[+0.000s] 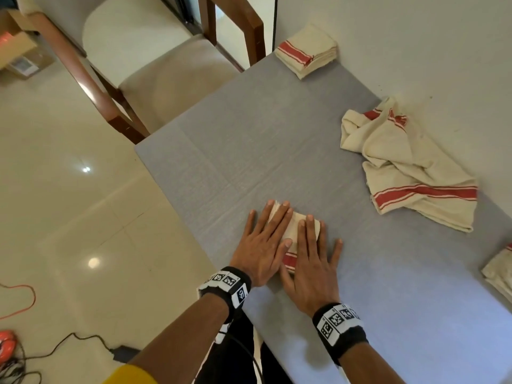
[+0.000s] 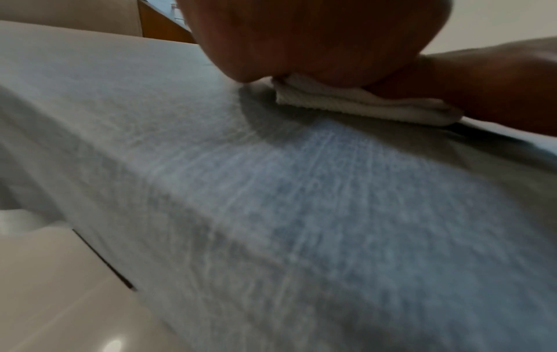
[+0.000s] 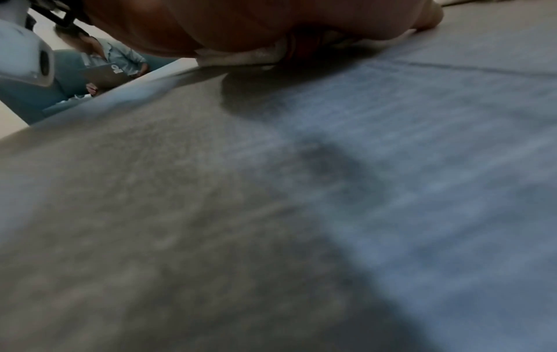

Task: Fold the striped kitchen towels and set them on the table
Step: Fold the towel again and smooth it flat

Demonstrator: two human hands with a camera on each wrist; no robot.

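Head view, hands: the left hand [image 1: 260, 245] and right hand [image 1: 313, 264] lie flat side by side, fingers straight and spread, pressing on the small folded towel [image 1: 291, 261] in the lower middle of the frame; neither curls round it
Head view, hidden: most of that towel is under the palms; only a cream strip and a bit of red stripe show between the hands
Head view, other towels: a folded stack [image 1: 307, 52] sits at the upper middle, on the far corner of the grey tabletop [image 1: 249, 151]; a crumpled towel [image 1: 410, 167] lies at the right, against the wall
Head view, cut off: another folded towel [image 1: 498, 273] runs out of the right edge
Head view, edges and room: the tabletop's left edge passes just beside the left hand; bare cloth lies between the hands and the stack; a chair [image 1: 155, 84] stands at the upper left, cables [image 1: 63, 342] on the floor at lower left
Left wrist view: blurred; the left hand's palm [image 2: 316, 40] bears on the folded towel's layered edge [image 2: 361, 102] at the upper right; fingers out of sight
Right wrist view: very blurred and dim; the right hand's palm [image 3: 241, 26] at the top covers a cream scrap of towel [image 3: 241, 57]; a seated person with a laptop [image 3: 105, 71] shows at the upper left beyond the tabletop edge
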